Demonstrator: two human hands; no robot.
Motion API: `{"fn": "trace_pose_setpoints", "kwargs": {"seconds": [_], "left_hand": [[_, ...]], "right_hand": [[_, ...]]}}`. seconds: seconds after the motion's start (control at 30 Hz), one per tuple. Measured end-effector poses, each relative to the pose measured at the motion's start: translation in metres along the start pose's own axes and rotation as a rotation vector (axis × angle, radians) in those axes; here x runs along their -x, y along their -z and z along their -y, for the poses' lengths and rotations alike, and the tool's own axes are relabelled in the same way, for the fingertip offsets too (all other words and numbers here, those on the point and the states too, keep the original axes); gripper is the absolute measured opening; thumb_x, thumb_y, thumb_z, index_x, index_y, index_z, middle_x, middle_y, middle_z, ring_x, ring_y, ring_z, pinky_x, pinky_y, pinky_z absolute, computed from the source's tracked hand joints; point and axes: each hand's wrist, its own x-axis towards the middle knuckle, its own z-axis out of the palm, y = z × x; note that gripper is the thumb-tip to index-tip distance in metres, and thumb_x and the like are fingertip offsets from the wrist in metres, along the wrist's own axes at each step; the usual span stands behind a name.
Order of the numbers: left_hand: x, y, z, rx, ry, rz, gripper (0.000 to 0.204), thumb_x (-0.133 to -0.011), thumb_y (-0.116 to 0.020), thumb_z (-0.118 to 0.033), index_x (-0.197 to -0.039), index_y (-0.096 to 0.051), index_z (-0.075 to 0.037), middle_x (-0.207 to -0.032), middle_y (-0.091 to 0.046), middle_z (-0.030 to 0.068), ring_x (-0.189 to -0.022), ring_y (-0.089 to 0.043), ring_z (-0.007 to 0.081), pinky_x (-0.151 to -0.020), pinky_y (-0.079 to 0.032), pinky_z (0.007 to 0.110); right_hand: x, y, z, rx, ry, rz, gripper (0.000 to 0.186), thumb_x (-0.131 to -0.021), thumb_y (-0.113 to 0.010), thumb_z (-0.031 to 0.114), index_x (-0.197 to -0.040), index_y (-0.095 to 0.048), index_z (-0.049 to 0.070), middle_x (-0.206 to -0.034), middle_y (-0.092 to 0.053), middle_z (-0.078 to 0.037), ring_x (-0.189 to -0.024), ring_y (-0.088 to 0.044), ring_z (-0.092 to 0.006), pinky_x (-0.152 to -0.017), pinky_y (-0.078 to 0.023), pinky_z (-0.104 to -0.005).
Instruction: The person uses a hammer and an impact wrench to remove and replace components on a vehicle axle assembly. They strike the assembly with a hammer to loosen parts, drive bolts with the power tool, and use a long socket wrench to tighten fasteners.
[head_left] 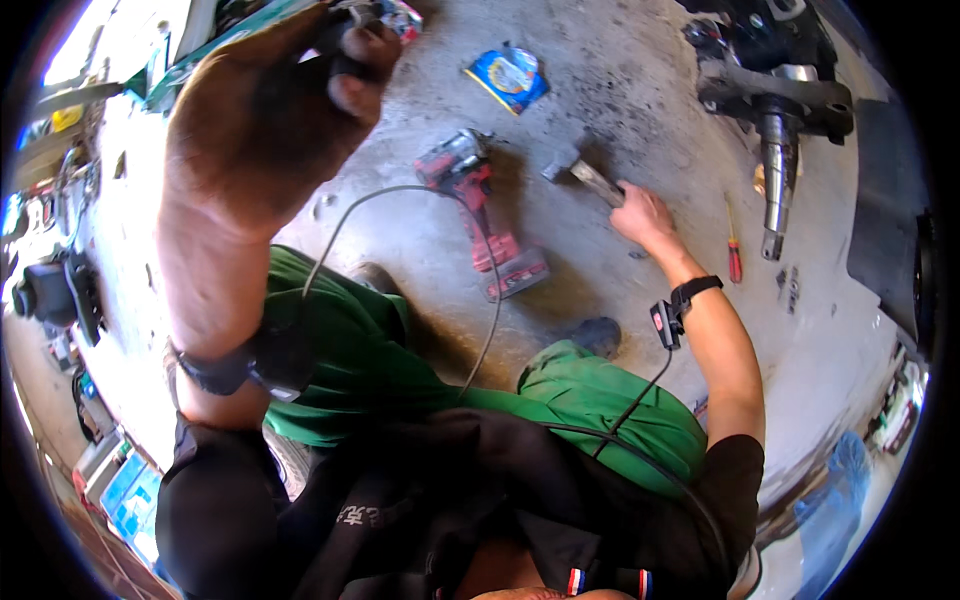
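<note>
My right hand (642, 213) is closed round the end of a wooden handle. It belongs to a hammer (597, 184), whose grey metal head is low over the concrete floor or on it; I cannot tell which. My left hand (265, 125) is raised close at the upper left, its palm smeared black. Its fingers curl round a dark, partly metallic piece (345, 14) at the picture's top edge, mostly hidden by the hand. Between my hands a red and black cordless impact wrench (485, 215) lies on the floor.
A blue and yellow packet (508, 78) lies beyond the wrench. At the right stands a dark metal assembly with a shiny stub shaft (777, 170); a red-handled screwdriver (735, 258) lies beside it. A thin cable (497, 300) loops in front of me. Dark crumbs litter the floor.
</note>
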Motion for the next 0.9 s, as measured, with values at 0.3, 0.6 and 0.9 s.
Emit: {"fn": "trace_pose_setpoints", "kwargs": {"seconds": [0.3, 0.6, 0.9], "left_hand": [[-0.024, 0.008, 0.011, 0.024, 0.109, -0.096, 0.044, -0.101, -0.034, -0.020, -0.134, -0.023, 0.006, -0.107, -0.046, 0.0133, -0.086, -0.054, 0.0169, -0.058, -0.044, 0.029], [-0.035, 0.010, 0.013, -0.091, 0.073, -0.098, 0.048, -0.100, -0.036, -0.019, -0.137, -0.018, 0.006, -0.107, -0.047, 0.0141, -0.086, -0.055, 0.0170, -0.057, -0.044, 0.028], [-0.031, 0.007, 0.010, -0.053, 0.082, -0.124, 0.047, -0.100, -0.036, -0.019, -0.136, -0.020, 0.006, -0.107, -0.047, 0.0141, -0.087, -0.056, 0.0168, -0.057, -0.044, 0.028]], "right_hand": [[-0.008, 0.010, -0.066, 0.008, 0.015, -0.097, 0.046, -0.071, -0.053, 0.015, -0.116, -0.060, 0.005, -0.119, -0.057, -0.022, -0.111, -0.054, -0.0356, -0.095, -0.043, -0.0400], [-0.011, 0.005, -0.101, -0.005, -0.089, -0.247, 0.050, -0.071, -0.054, 0.011, -0.120, -0.057, 0.003, -0.117, -0.055, -0.022, -0.113, -0.050, -0.0363, -0.098, -0.041, -0.0407], [0.000, -0.014, -0.103, 0.095, 0.012, -0.088, 0.066, -0.067, -0.076, 0.033, -0.120, -0.056, 0.000, -0.126, -0.046, -0.028, -0.114, -0.047, -0.0430, -0.099, -0.039, -0.0440]]}}
